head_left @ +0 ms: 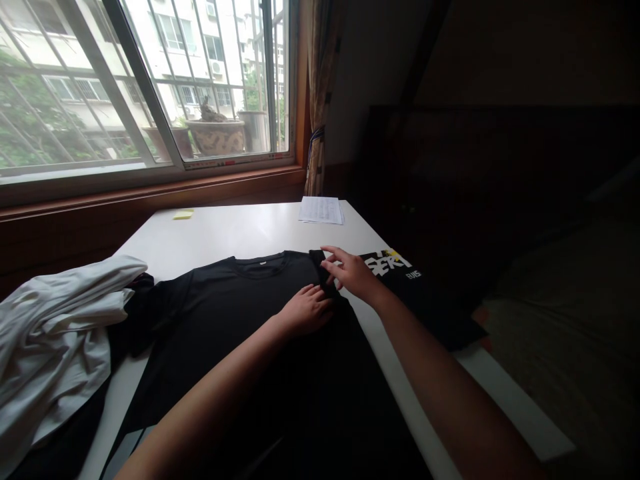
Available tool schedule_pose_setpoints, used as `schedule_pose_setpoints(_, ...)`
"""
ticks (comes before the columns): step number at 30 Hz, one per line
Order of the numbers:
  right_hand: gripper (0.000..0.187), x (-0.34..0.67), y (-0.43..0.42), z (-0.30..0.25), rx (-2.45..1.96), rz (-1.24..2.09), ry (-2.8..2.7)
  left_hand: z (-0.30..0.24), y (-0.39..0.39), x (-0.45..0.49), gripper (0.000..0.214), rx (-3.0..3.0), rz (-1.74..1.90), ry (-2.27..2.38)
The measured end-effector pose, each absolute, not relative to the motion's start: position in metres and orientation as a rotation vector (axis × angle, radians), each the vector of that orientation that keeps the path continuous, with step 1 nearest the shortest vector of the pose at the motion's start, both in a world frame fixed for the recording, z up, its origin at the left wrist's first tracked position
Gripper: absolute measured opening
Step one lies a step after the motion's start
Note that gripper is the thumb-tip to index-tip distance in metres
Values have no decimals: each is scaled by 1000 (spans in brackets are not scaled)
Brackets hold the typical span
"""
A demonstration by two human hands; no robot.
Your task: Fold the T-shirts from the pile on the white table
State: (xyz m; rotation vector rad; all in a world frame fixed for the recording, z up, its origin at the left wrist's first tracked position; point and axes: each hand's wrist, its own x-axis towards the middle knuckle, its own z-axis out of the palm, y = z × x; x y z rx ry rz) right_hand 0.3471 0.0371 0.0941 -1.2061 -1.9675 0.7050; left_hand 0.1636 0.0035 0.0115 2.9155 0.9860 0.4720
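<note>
Head view: black T-shirt (235, 320) lies collar toward window (150, 87).

Black T-shirt (240, 313) on a white tabletop (220, 230); white cloth (55, 320) at left; yellow note (183, 214); black garment (415, 293) with white-and-yellow lettering.

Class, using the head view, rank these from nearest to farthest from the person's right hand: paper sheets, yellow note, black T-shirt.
1. black T-shirt, touching the right hand at its sleeve.
2. paper sheets, ahead, slightly left.
3. yellow note, ahead, far left.
</note>
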Motion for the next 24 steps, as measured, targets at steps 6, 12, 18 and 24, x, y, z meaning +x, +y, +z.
schedule_pose_setpoints(6, 25, 368, 25, 85, -1303, 684, -1990, 22, 5, 123, 25, 2954, 354, 1156)
schedule_pose_setpoints(12, 30, 390, -8, 45, -1358, 497, -2325, 37, 3, 86, 29, 2953, 448, 1080)
schedule_pose_setpoints(18, 9, 380, -23, 23, -1558, 56, -2253, 47, 13, 86, 17, 2798, 550, 1377)
schedule_pose_setpoints(24, 6, 384, -25, 23, -1617, -34, -2270, 41, 39, 118, 23, 2750, 667, 1429)
